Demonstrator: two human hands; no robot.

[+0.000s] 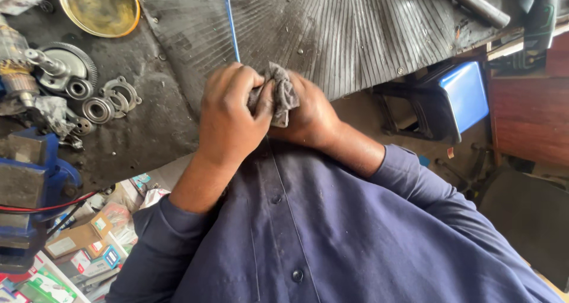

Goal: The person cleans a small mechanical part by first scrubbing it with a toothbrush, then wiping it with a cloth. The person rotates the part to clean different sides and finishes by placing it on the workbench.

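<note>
Both hands are closing around a grey rag (280, 94) just off the bench's (142, 137) near edge, left hand (228, 116) and right hand (308, 116) fingers clamped on it; folding in fresh cloth probably wipes better.

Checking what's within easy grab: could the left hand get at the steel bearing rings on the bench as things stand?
Probably yes. The bearing rings lie on the bench to the left of the left hand, with bare bench between, but that hand is shut on the grey rag.

Both hands (267, 116) around, seemingly, grey rag (281, 92)
</note>
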